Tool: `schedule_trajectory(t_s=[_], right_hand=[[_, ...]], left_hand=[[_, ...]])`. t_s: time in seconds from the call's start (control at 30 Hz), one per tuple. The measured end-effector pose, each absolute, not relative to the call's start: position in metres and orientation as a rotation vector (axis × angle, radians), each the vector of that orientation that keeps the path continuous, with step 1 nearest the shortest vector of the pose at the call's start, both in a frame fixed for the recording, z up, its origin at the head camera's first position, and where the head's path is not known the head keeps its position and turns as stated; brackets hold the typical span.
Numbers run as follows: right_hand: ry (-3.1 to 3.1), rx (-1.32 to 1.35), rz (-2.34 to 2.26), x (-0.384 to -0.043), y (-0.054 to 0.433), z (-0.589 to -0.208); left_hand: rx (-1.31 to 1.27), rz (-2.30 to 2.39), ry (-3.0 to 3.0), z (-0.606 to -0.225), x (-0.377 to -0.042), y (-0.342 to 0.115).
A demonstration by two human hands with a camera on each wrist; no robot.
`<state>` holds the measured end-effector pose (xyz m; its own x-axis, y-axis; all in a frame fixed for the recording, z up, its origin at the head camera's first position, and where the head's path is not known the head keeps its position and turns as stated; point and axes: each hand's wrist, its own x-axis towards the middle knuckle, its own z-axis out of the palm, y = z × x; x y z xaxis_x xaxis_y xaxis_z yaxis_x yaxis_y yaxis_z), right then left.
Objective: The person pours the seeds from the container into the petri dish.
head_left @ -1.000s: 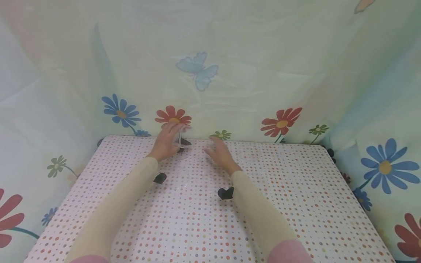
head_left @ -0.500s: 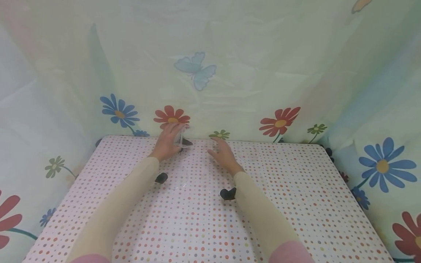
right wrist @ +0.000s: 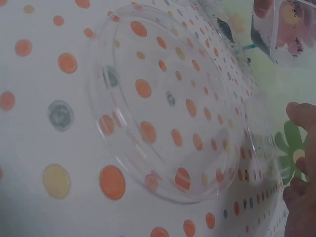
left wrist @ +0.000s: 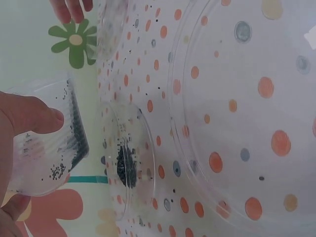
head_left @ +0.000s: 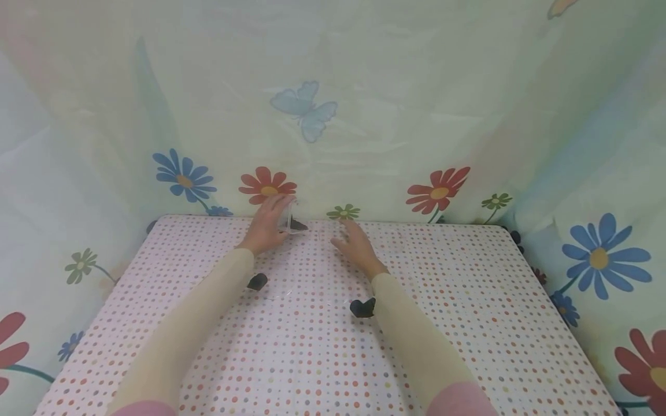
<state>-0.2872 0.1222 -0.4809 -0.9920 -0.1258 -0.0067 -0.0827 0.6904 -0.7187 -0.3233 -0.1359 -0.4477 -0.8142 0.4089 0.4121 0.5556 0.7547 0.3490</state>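
Observation:
In the head view my left hand (head_left: 264,226) grips a clear plastic box (head_left: 289,218) near the back edge of the table. Small black grains lie in the tilted box (left wrist: 54,153), my thumb across its side. Beside and below it in the left wrist view, a round clear dish (left wrist: 145,140) holds a heap of black grains (left wrist: 127,167). My right hand (head_left: 358,248) hovers with loosely bent fingers, holding nothing. Closest to it is a clear round dish (right wrist: 256,131). A larger clear round dish (right wrist: 116,140) lies nearer my body, between the forearms.
White table covering (head_left: 458,323) with coloured dots runs back to a flower-printed curtain (head_left: 374,104), which also hangs at both sides. Scattered black grains (left wrist: 173,191) lie on the covering. A dark piece (head_left: 362,307) shows at each wrist.
The view has shifted slightly, so the curtain's flowers sit further left. Both hands have drifted a little rightward against the background. The left hand still grips the box.

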Motion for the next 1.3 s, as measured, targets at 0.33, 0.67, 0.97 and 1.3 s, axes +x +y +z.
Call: schedule_trajectory(t_s=[0.33, 0.67, 0.97, 1.3], right_hand=[[2.816, -0.114, -1.203, -0.29, 0.126, -0.489], [2.783, -0.12, -1.215, -0.288, 0.132, -0.491], [2.776, -0.073, -1.173, -0.285, 0.133, -0.494], [2.764, -0.051, -1.167, -0.283, 0.134, -0.494]], left_hand=[[-0.753, -0.685, -2.653, -0.45, -0.325, -0.129], [-0.758, -0.681, -2.65, -0.451, -0.328, -0.122], [-0.753, -0.667, -2.687, -0.449, -0.328, -0.114], [-0.811, -0.679, -2.641, -0.452, -0.33, -0.11]])
